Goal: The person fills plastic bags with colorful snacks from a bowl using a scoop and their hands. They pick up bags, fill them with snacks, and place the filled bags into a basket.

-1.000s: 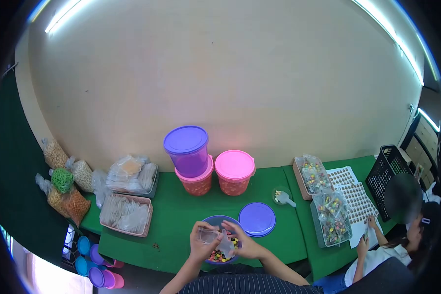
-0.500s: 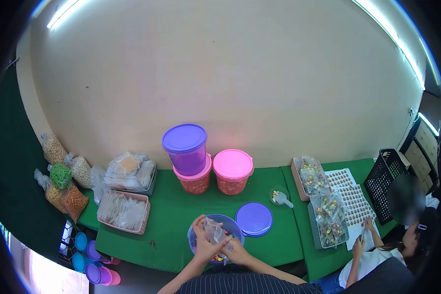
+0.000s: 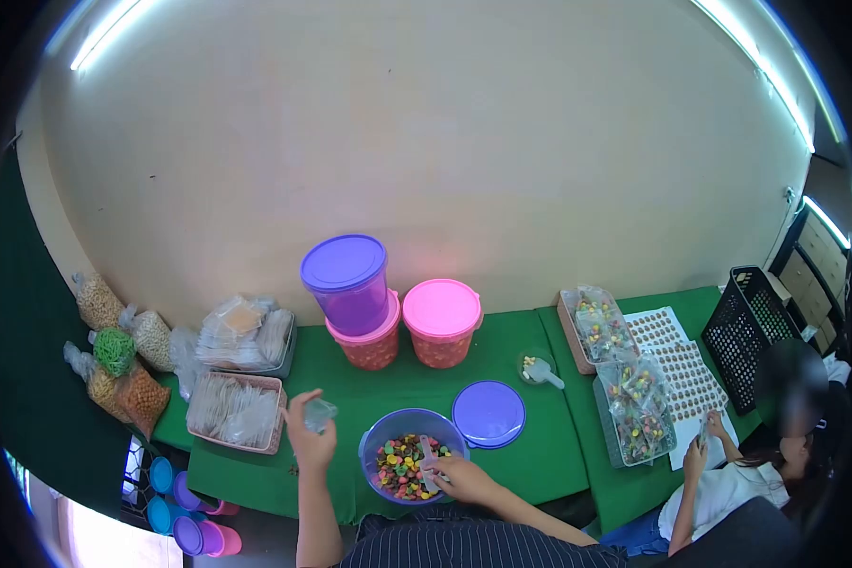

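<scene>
A blue-purple bowl (image 3: pixel 367 458) at the table's front edge holds many small pieces in pink, yellow, green and brown. Over its right side, my right hand (image 3: pixel 462 478) is closed on a pale scoop (image 3: pixel 428 457) whose blade is among the pieces. My left hand (image 3: pixel 312 437) is raised left of the bowl, apart from it, and pinches a small clear plastic bag (image 3: pixel 322 415). The bag looks empty. A round purple lid (image 3: pixel 488 414) lies right of the bowl.
Lidded tubs (image 3: pixel 442 322) stand behind. Baskets of clear bags (image 3: pixel 273 437) are at left, beside filled sacks (image 3: pixel 142 393). At right are trays of filled bags (image 3: pixel 640 417), sticker sheets (image 3: pixel 683 379), a black crate (image 3: pixel 743 331), and a seated person (image 3: pixel 729 497). A small cup with a scoop (image 3: pixel 541 371) is near.
My hands have parted. The left moved up and left with the clear bag; the right is now down in the bowl, on the scoop. The view has shifted slightly.
</scene>
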The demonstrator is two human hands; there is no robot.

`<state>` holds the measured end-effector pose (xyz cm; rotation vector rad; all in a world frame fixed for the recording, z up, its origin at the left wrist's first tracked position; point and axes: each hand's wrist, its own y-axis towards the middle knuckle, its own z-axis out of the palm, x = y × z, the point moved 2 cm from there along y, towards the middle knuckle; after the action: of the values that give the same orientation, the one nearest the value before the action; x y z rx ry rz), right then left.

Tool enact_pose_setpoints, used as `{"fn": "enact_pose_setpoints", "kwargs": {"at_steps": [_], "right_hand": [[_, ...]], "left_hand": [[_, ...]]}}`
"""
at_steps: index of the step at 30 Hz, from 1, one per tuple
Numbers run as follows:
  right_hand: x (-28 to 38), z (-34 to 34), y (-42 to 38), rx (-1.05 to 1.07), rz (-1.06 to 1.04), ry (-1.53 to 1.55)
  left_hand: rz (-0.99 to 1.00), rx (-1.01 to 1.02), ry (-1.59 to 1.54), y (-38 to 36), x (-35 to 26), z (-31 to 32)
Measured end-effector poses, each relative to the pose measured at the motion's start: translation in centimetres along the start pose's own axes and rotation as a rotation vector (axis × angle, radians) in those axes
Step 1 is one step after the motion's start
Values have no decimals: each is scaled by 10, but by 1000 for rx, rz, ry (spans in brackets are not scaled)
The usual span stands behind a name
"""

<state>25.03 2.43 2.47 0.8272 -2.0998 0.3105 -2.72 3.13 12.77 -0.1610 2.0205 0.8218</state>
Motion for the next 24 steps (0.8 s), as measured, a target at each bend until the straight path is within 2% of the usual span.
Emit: {"fn": "enact_pose_setpoints", "kwargs": {"at_steps": [1,2,4,5,7,9,11,14,17,18,20,22,24], "right_hand": [[3,2,-1,-88,-92,-161],[1,6,-2,-84,-95,-153],[-4,9,-3,-75,-180,-250],[-6,7,-5,-75,-184,-248],[-3,-2,-14,-149,-139,-209],[0,-6,-23,-154,-126,-226],[-1,-5,-31,-154,-103,-233],[-7,-9,-36,-200,-52,-250],[-10,-12,-47,-241,-16,-206],[-13,-10,-54,-241,-7,-205],[-29,-7,-59,-107,132,-212],[-41,-1,-58,-77,225,-126],[-46,-4,-48,-63,305,-49]], "left_hand": [[-15,107,277,-2,3,4],[-19,107,286,-9,12,10],[178,264,431,-32,26,27],[178,262,435,-39,28,31],[166,363,425,-52,26,41],[140,324,353,-55,28,49],[54,305,133,-53,26,51],[106,284,112,-53,7,67],[126,368,69,-51,-8,86],[61,376,-52,-52,-11,92],[56,433,-104,-50,-24,107],[39,496,-147,-60,-35,113],[196,518,-11,-62,-48,122]]}}
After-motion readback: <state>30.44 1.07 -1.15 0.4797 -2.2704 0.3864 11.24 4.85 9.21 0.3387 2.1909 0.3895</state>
